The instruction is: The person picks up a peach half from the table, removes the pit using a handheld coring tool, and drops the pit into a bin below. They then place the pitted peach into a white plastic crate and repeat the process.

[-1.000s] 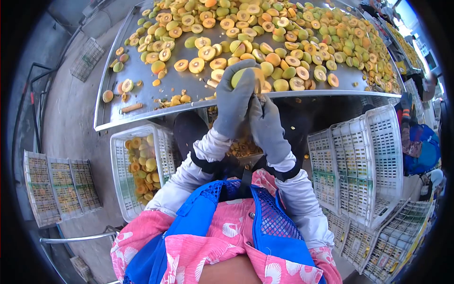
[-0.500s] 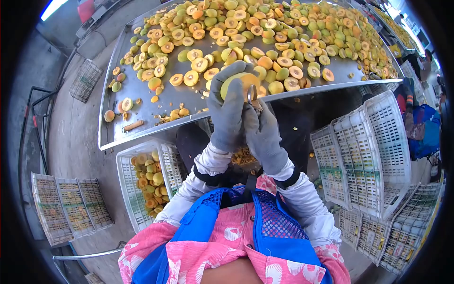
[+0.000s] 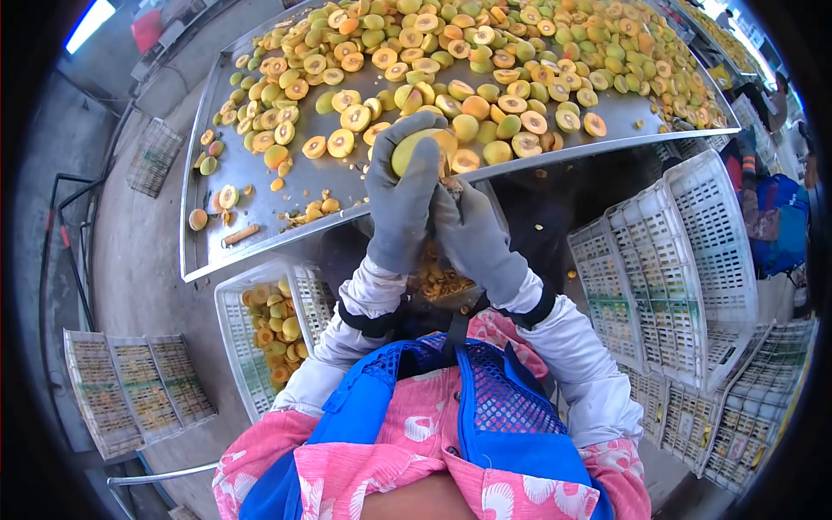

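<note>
Both hands wear grey gloves and meet at the near edge of a metal table (image 3: 286,178). My left hand (image 3: 400,204) is closed around a yellow-green peach (image 3: 416,154), its cut side turned right. My right hand (image 3: 477,236) is closed just below the fruit, its thumb and fingers against the cut side. It grips a small pitting tool (image 3: 451,184) with a brown handle, mostly hidden now by the fingers and the fruit. Many halved peaches (image 3: 355,117), several with stones showing, lie heaped on the table beyond my hands.
A white crate (image 3: 232,325) with peach halves stands at lower left. Scraps (image 3: 442,277) lie below my hands. Stacked crates (image 3: 659,269) stand at right, another crate (image 3: 139,390) at far left. A wooden handle (image 3: 241,235) lies on the table. Another person's blue clothing (image 3: 780,221) shows at right.
Both hands have shifted slightly left with the peach. The tool's metal loop, plainly visible before, is now hidden at the cut side. The view has tilted a little.
</note>
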Demonstrator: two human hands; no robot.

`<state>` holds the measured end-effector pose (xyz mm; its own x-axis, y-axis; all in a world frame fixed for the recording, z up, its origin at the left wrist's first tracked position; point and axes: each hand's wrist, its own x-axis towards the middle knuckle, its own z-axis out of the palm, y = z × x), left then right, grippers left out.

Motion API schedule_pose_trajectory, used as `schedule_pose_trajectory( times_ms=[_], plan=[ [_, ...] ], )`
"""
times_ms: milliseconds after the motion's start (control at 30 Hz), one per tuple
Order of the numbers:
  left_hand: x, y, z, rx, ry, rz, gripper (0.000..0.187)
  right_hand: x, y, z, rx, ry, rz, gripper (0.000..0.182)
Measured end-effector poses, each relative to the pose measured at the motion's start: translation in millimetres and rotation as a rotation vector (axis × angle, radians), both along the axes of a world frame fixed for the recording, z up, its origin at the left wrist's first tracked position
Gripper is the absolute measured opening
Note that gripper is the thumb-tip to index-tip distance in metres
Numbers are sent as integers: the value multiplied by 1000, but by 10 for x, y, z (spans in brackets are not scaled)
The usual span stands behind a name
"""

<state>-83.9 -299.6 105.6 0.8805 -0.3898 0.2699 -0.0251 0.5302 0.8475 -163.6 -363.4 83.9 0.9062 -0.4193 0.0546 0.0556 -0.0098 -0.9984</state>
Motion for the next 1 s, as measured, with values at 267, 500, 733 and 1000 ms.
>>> schedule_pose_trajectory(
  times_ms=[267, 500, 733, 1000],
  plan=[
    [-39, 103, 271, 124, 123, -35, 23, 198, -57, -304, -346, -294, -94, 31],
    [11, 10, 193, 137, -83, 62, 22, -83, 21, 427, 465, 404, 139, 36],
    [51, 17, 53, 34, 125, -113, 23, 31, -106, -61, -49, 58, 65, 30],
    [-68, -64, 244, 174, -95, -64, 27, -179, -170, 516, 700, 365, 272, 39]
  ],
)
